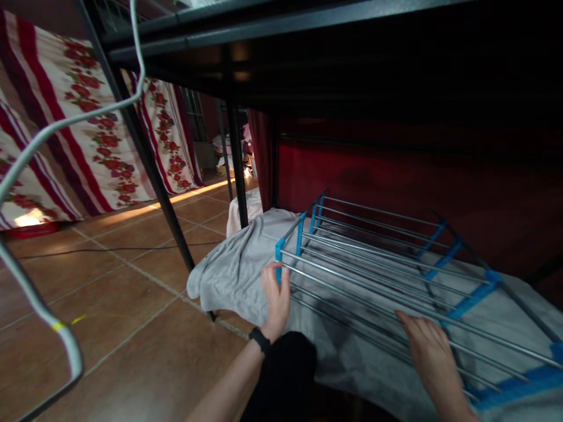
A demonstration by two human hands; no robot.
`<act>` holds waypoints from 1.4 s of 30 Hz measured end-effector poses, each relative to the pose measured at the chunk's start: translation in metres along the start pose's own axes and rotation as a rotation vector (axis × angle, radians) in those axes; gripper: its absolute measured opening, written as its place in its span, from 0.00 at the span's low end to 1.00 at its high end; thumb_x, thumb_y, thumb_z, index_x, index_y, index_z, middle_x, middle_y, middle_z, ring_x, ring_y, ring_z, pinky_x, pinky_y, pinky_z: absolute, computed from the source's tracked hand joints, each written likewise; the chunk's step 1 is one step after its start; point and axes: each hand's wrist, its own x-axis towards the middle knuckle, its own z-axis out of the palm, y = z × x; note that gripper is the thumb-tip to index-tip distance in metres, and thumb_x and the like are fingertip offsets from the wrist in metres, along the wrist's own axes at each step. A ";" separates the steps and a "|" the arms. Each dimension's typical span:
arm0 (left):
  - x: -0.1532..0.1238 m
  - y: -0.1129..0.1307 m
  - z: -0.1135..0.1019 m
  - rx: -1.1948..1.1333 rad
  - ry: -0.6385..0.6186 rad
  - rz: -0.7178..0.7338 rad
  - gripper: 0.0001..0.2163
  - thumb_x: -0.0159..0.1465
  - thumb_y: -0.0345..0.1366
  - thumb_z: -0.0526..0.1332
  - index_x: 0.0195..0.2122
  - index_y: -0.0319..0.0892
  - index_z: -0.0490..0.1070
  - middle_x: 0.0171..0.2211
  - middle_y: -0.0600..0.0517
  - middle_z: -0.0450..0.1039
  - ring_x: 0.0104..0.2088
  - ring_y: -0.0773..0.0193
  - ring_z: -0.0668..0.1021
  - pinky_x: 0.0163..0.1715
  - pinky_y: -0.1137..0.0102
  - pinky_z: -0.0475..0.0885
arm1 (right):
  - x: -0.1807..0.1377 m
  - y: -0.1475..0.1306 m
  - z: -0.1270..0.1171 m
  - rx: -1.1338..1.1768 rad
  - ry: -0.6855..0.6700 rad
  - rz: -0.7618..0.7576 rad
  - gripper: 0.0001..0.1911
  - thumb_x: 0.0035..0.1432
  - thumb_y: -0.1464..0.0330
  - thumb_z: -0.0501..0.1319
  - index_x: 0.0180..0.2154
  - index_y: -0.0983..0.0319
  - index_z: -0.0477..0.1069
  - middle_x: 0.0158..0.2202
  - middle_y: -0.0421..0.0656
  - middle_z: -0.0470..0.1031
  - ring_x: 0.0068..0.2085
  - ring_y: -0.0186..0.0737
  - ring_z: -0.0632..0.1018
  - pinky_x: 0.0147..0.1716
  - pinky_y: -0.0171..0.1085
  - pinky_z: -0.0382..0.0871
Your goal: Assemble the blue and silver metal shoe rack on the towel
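A folding clothes drying rack (352, 272), made of thin metal rods and blue plastic brackets, lies across a grey blanket on the lower bunk. My left hand (277, 296) is closed at the rack's left end, fingers and thumb about a blue corner bracket (280, 249). My right hand (428, 349) is over the rods on the near side, toward the right. Its fingers bend onto the rack, though the fingertips are partly hidden. The larger blue brackets (519, 384) spread out beyond my right hand. A dark watch band (260, 340) circles my left wrist.
Close overhead runs the upper bunk's dark metal frame (281, 32). A bed post (152, 158) stands at left, with a bent white metal tube (70, 123) nearer me. A floral curtain (101, 135) hangs beyond the tiled floor (132, 293). A dark red cloth (352, 170) backs the bunk.
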 end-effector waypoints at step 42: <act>0.102 -0.093 -0.008 -0.934 -0.952 -0.709 0.14 0.52 0.34 0.73 0.38 0.39 0.76 0.35 0.51 0.77 0.36 0.66 0.76 0.44 0.71 0.66 | 0.222 -0.232 0.021 0.255 -0.445 -0.122 0.21 0.69 0.70 0.40 0.57 0.61 0.62 0.47 0.49 0.74 0.46 0.41 0.75 0.45 0.39 0.66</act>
